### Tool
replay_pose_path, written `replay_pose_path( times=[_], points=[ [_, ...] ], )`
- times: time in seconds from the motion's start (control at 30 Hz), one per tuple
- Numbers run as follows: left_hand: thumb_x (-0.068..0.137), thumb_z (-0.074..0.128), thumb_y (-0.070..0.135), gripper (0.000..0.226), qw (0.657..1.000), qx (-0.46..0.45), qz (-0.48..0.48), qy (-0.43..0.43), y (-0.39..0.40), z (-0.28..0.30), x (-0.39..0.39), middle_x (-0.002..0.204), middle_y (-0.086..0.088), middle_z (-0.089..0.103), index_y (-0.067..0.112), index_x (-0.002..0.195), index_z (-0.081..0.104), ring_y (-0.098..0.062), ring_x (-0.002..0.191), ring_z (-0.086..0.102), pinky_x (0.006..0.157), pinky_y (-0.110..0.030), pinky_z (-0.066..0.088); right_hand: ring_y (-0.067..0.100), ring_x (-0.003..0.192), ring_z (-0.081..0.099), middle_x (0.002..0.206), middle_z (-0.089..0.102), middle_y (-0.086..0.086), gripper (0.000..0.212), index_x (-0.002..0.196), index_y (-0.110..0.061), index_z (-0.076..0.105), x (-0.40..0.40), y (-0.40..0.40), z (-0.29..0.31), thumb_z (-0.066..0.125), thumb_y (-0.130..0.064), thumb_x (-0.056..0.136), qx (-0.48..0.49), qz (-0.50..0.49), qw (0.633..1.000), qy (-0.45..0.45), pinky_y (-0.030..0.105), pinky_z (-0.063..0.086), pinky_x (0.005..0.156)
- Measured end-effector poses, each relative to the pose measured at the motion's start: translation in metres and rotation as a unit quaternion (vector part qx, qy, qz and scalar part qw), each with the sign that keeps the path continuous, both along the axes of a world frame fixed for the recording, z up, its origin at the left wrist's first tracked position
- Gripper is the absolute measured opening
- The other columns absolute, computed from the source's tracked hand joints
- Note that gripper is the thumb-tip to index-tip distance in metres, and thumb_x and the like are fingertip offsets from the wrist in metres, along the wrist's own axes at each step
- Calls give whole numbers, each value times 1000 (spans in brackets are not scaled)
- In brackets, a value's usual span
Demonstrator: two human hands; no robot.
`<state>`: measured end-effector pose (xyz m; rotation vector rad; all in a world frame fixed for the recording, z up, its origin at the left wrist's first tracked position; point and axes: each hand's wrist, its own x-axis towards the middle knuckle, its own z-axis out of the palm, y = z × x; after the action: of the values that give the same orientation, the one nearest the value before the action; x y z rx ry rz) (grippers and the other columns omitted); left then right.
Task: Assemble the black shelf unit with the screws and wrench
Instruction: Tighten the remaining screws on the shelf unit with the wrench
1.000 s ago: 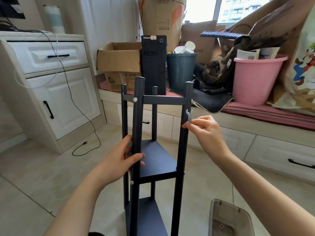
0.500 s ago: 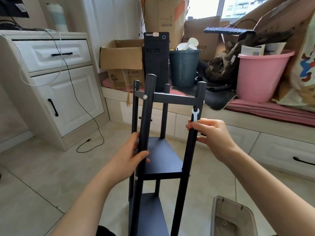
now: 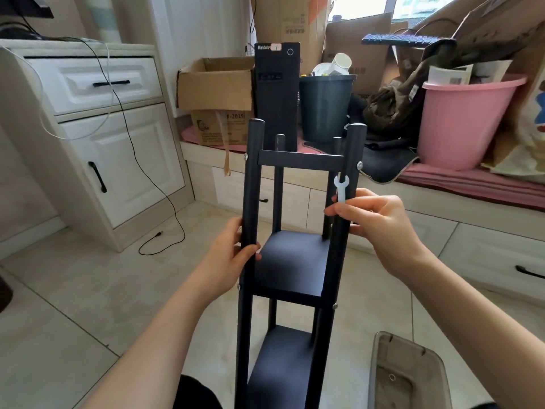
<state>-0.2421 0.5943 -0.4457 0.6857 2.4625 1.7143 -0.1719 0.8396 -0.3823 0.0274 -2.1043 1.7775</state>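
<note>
Since the prior frames, right hand (image 3: 380, 225) has come round the front-right post and the wrench (image 3: 341, 188) is now standing upright, open end up, just below the top-right screw (image 3: 359, 165); the head camera has also closed in on the unit. Black shelf unit (image 3: 292, 261) is standing upright on the tile floor (image 3: 73, 305), centre of view, w/ a top crossbar and two shelf panels showing. Right hand is pinching the wrench's lower end btwn thumb and forefinger, remaining fingers curling round the post. Wrench is not touching the screw. Left hand (image 3: 230, 258) is gripping the front-left post at mid-shelf level, thumb across the front, fingers wrapping behind. Screw heads are showing at the top-left joint and at both front joints of the mid shelf. Clear plastic bin (image 3: 380, 364) is sitting on the floor at lower right, just beside the unit.
</note>
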Motion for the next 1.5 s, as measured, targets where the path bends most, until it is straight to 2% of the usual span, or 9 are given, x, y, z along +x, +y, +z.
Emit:
replay_pose_path(
  times=[0.23, 0.4, 0.53, 0.63, 0.73, 0.87, 1.03, 1.2, 1.5],
  points=[
    [102, 53, 5, 39, 999, -10, 32, 18, 2, -5, -9, 105, -5, 64, 30, 131, 44, -12, 89, 71, 73, -15, 54, 24, 99, 63, 103, 64, 5, 15, 78, -16, 82, 6, -8, 4, 71, -8, 86, 42, -18, 999, 13, 54, 52, 92],
    [98, 63, 10, 66, 982, -103, 138, 75, 3, -6, -15, 116, 4, 56, 33, 152, 33, -8, 92, 61, 83, -33, 53, 3, 88, 60, 91, 59, -10, 9, 84, -15, 81, 6, -26, 5, 74, -9, 85, 90, -4, 995, 47, 17, 48, 81],
    [87, 67, 1, 63, 951, -74, 229, 192, 17, 4, -1, 112, 9, 49, 28, 140, 47, -7, 99, 48, 83, -21, 40, 10, 99, 60, 99, 61, -4, 10, 91, -8, 80, -2, -43, 6, 74, -13, 86, 121, -5, 991, 51, 16, 49, 86],
    [85, 69, 1, 41, 992, 30, 109, 48, 28, 12, 15, 107, 9, 64, 32, 109, 61, -2, 94, 63, 73, -12, 48, 12, 105, 59, 105, 62, 0, 12, 94, -8, 80, -9, -50, 9, 73, -14, 87, 134, 0, 990, 49, 19, 48, 91],
    [86, 74, 8, 46, 993, 13, -58, -105, 35, 14, 28, 112, 8, 71, 33, 121, 59, -2, 96, 71, 72, -15, 55, 12, 106, 59, 106, 63, -1, 12, 94, -8, 80, -14, -54, 10, 73, -15, 87, 135, 5, 990, 40, 18, 48, 90],
    [91, 72, 15, 36, 998, -43, -24, -28, 38, 15, 35, 104, 5, 72, 29, 119, 54, -6, 89, 71, 76, -26, 59, 11, 102, 61, 101, 65, -3, 11, 91, -7, 80, -16, -60, 8, 72, -14, 88, 108, 5, 993, 45, 14, 49, 84],
    [93, 69, 22, 31, 994, -103, -11, 33, 41, 12, 37, 100, 8, 68, 32, 112, 46, -11, 89, 69, 81, -35, 60, 20, 96, 65, 97, 68, 6, 12, 91, -6, 80, -16, -60, 11, 70, -12, 89, 108, 35, 993, 40, 40, 55, 88],
    [93, 69, 19, 30, 998, -69, -8, 3, 33, 12, 34, 100, 5, 70, 36, 104, 47, -17, 89, 71, 81, -47, 61, 8, 107, 60, 110, 65, -3, 11, 95, -13, 80, -14, -48, 13, 71, -16, 89, 79, 30, 996, 41, 18, 48, 88],
    [94, 68, 13, 40, 998, -54, -20, -3, 21, 10, 29, 95, 11, 72, 48, 102, 50, -13, 90, 72, 83, -46, 60, 6, 69, 62, 75, 69, -1, 14, 98, -13, 77, -26, -25, -2, 63, -15, 96, 75, -43, 996, -19, 16, 51, 63]
  ],
)
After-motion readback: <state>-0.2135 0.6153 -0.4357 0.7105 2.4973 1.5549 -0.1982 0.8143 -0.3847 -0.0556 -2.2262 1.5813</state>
